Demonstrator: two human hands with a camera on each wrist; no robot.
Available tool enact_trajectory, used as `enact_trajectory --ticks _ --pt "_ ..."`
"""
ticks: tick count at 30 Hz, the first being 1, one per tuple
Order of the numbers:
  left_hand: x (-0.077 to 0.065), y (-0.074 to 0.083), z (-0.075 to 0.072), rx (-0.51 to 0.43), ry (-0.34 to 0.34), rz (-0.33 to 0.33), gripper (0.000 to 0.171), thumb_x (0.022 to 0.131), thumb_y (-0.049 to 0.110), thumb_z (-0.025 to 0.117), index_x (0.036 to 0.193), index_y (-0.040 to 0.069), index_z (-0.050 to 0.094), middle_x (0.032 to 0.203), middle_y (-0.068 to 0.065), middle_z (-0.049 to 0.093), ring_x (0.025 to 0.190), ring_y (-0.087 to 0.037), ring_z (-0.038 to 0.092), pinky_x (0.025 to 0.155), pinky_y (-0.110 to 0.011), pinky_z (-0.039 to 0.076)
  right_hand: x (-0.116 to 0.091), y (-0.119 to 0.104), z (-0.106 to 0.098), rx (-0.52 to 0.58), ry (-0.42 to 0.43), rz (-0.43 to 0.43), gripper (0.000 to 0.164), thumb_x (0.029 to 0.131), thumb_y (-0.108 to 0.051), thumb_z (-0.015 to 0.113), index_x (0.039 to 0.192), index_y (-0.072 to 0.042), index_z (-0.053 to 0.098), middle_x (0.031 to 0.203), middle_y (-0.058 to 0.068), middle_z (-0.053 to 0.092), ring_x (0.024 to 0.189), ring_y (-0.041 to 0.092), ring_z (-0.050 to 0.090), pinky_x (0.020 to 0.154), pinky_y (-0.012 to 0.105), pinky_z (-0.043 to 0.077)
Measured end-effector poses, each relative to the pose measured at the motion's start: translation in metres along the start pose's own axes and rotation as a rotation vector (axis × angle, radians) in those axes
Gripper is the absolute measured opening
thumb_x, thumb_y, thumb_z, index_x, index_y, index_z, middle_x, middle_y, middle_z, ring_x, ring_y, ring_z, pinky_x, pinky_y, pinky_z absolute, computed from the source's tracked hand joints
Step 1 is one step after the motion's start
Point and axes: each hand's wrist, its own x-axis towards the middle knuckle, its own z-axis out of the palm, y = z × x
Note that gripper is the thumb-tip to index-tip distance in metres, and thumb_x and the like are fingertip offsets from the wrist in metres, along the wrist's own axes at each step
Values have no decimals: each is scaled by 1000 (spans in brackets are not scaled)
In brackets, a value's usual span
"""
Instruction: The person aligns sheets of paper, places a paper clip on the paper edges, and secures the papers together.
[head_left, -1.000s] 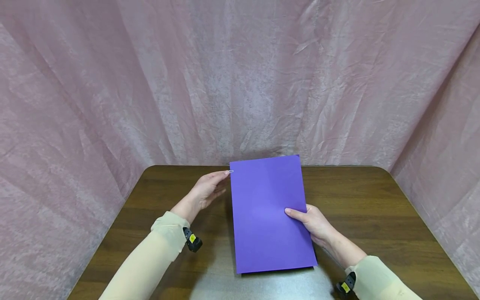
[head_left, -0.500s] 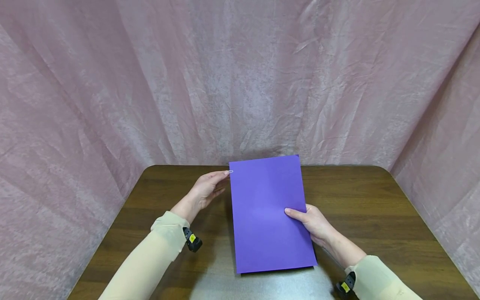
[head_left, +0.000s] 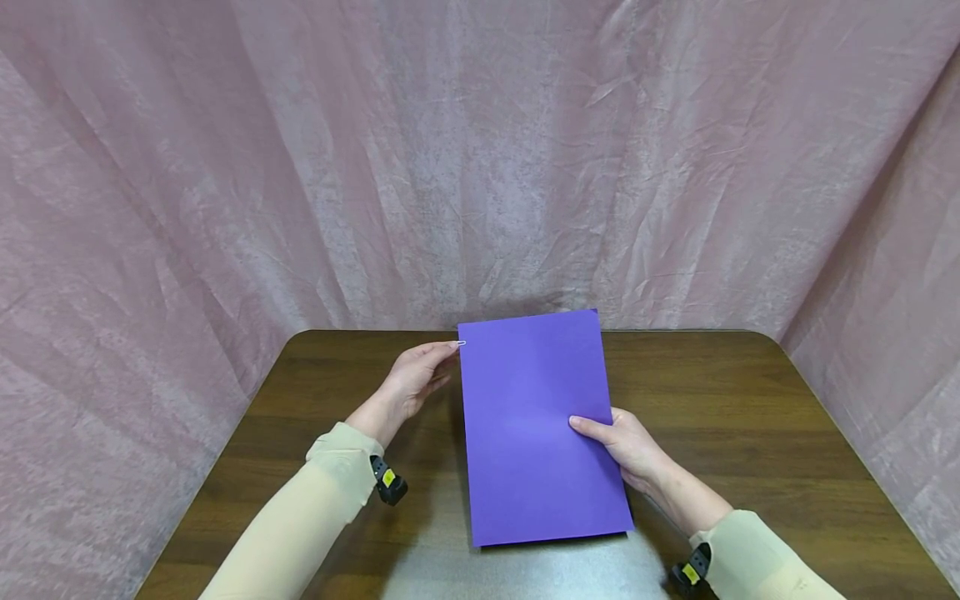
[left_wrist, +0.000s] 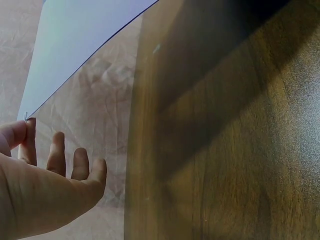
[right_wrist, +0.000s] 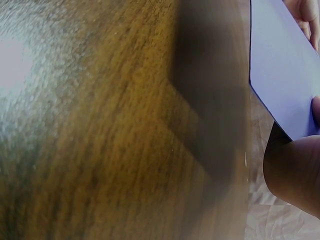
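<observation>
A purple sheet of paper (head_left: 536,475) is held up over the table, tilted, its long sides running away from me. At its right edge my right hand (head_left: 633,450) grips it, thumb on the front face and the other fingers hidden behind. My left hand (head_left: 411,379) is at the upper left corner, pinching a small paper clip (head_left: 462,342) between thumb and index finger. The clip overlaps the sheet's left edge just below that corner. In the left wrist view, the remaining fingers (left_wrist: 80,162) are spread apart below the pinch.
The brown wooden table (head_left: 750,417) has rounded far corners and a bright reflection near its front. Pink curtains (head_left: 480,167) hang behind and at both sides, close to the far edge. Each wrist wears a small black camera (head_left: 390,483).
My left wrist and sleeve have shifted slightly to the right, with the pinched clip staying at the same edge. The sheet and my right hand look almost still.
</observation>
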Motion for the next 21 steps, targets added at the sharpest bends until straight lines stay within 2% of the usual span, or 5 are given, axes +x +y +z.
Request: enact_trajectory --ticks 10,15,21 --pt "0 0 2 5 22 15 11 99 21 69 98 13 76 102 -3 74 113 -22 64 114 -52 36 0 0 1 -7 -6 -1 28 97 -22 72 116 -4 61 89 8 75 79 23 74 70 40 61" --pt "1 -1 1 11 23 17 11 100 22 69 100 13 76 104 -3 75 113 -21 65 115 -53 35 1 0 1 -11 3 0 26 97 -22 72 114 -5 63 89 8 75 79 24 74 70 40 60" --pt "-1 1 2 1 30 8 12 99 20 69 103 10 73 105 -5 74 117 -26 63 114 -52 37 2 1 2 -15 7 5 27 97 -22 72 115 -4 62 89 9 75 79 24 74 70 41 60"
